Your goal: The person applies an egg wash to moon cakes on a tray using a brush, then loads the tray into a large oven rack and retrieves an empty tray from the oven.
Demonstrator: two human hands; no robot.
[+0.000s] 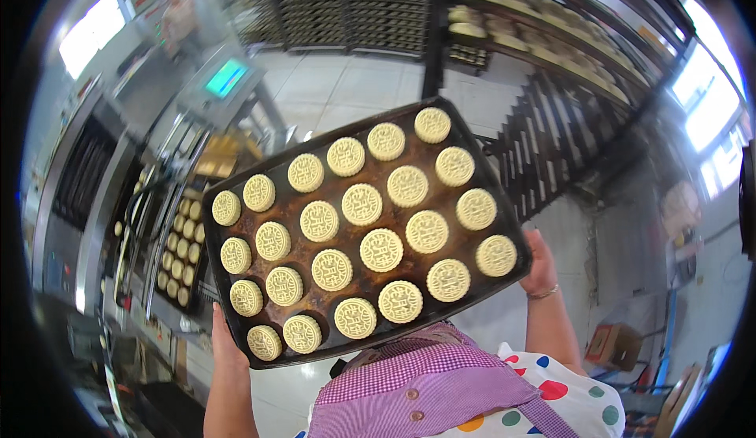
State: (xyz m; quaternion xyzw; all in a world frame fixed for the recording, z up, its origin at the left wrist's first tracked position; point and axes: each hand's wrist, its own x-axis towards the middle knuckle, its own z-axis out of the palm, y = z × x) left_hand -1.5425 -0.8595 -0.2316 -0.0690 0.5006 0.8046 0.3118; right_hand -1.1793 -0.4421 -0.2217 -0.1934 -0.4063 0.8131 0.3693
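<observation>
Both my hands hold a dark rectangular baking tray (428,155) in front of my body, tilted in view with its right end farther away. On it sit rows of round, pale mooncakes (361,204) with fluted sides and raised patterns on top. My left hand (226,343) grips the tray's near left corner. Around the right end is my right hand (542,265), closed on the edge. The fingers beneath the tray are hidden from sight.
To the left, another tray (191,279) of mooncakes lies on a machine beside a lit screen (226,78). Tall dark racks (346,9) stand at the back. Shelves of pale dough pieces (512,29) are at the far right. A person (181,22) stands far left.
</observation>
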